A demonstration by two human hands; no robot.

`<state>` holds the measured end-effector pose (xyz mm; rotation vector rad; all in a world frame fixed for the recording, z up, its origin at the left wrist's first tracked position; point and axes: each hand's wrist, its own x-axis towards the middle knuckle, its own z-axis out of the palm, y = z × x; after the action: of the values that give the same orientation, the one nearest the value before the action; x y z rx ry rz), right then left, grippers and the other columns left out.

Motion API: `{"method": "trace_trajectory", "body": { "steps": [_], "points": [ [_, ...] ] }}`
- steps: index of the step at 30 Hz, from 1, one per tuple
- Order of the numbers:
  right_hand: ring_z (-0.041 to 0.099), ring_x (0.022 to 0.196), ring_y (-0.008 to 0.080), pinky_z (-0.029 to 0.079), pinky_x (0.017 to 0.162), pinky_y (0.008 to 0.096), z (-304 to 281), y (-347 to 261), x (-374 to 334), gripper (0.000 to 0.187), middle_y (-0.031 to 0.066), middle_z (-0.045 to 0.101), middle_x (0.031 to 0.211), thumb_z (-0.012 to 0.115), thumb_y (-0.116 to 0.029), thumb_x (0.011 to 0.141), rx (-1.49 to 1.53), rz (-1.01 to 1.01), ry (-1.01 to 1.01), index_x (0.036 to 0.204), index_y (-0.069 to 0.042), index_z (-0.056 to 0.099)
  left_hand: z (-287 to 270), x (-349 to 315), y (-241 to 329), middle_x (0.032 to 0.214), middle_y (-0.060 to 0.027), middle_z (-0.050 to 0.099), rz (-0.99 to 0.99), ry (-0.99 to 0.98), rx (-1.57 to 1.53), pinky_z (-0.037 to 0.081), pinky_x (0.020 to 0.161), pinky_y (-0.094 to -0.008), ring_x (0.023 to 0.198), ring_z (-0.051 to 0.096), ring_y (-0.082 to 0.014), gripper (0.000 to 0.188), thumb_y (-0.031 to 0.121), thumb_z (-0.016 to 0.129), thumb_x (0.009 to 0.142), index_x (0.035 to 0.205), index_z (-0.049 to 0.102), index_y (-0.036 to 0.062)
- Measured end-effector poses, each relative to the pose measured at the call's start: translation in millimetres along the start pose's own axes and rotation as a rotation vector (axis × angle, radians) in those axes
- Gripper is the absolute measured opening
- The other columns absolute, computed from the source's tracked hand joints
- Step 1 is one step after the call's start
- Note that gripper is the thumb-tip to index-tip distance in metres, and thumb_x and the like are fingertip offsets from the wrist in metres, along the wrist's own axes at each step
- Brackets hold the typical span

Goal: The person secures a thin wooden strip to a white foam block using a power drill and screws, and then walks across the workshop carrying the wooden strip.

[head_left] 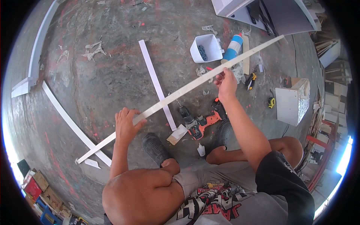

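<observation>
A long, narrow off-white wooden strip (pixel 187 87) slants across the view, its near end at lower left and its far end at upper right. My left hand (pixel 126 126) is closed around its lower-left part. My right hand (pixel 227 84) grips it farther up, fingertips at its lower edge. Under the held strip, a second white strip (pixel 152 73) lies on the floor, pointing toward my feet. Another white strip (pixel 69 120) lies at the left, crossed by the held strip's lower end. An orange and black cordless drill (pixel 198 123) rests on the floor between my arms.
Beyond my right hand stand a white tub (pixel 208 48) of dark screws and a blue-white bottle (pixel 232 48). A yellow-black cutter (pixel 251 80), tape measure (pixel 271 102) and white box (pixel 292 102) lie at right. A small white bottle (pixel 201 150) sits between my shoes.
</observation>
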<state>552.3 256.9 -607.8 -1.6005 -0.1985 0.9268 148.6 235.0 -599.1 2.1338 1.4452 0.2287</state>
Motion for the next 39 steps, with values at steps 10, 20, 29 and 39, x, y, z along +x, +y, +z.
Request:
{"method": "trace_trajectory", "body": {
  "steps": [10, 20, 29, 39],
  "points": [
    [0.062, 0.069, 0.0166, 0.051, 0.057, 0.0331, -3, 74, -35, 0.023, 0.0051, 0.062, 0.076, 0.059, -0.027, 0.097, -0.568, -0.055, -0.267, 0.1, -0.005, 0.064, 39, 23, -31, 0.098, -0.0102, 0.057, 0.05, 0.196, -0.004, 0.04, 0.09, -0.0439, 0.097, 0.054, -0.0316, 0.032, 0.025, 0.078, 0.082, 0.106, 0.069, 0.0058],
    [0.055, 0.114, 0.0261, 0.03, 0.107, 0.0515, 50, 104, -138, 0.042, 0.0071, 0.054, 0.117, 0.078, -0.027, 0.079, -1.327, -0.938, -0.816, 0.118, -0.017, 0.067, 36, 26, -53, 0.099, -0.0088, 0.057, 0.013, 0.222, 0.037, 0.04, 0.092, -0.0427, 0.1, 0.054, -0.0299, 0.033, 0.026, 0.08, 0.082, 0.108, 0.071, 0.0076],
    [0.059, 0.098, 0.0235, 0.028, 0.113, 0.0543, 48, 133, -130, 0.031, 0.0076, 0.055, 0.102, 0.075, -0.02, 0.081, -1.354, -1.071, -0.921, 0.11, -0.012, 0.066, 25, 21, -63, 0.101, -0.0082, 0.058, -0.032, 0.22, 0.077, 0.04, 0.093, -0.0424, 0.102, 0.055, -0.0293, 0.034, 0.027, 0.08, 0.081, 0.108, 0.072, 0.0081],
    [0.048, 0.124, 0.0315, 0.029, 0.11, 0.0515, -1, 78, -135, 0.067, 0.0128, 0.05, 0.125, 0.077, -0.022, 0.078, -1.259, -0.947, -0.97, 0.138, -0.009, 0.05, 29, 26, -52, 0.1, -0.0067, 0.056, -0.179, 0.305, -0.643, 0.045, 0.081, -0.0346, 0.091, 0.055, -0.0186, 0.034, 0.001, 0.058, 0.09, 0.125, 0.055, 0.0022]
  ]
}}
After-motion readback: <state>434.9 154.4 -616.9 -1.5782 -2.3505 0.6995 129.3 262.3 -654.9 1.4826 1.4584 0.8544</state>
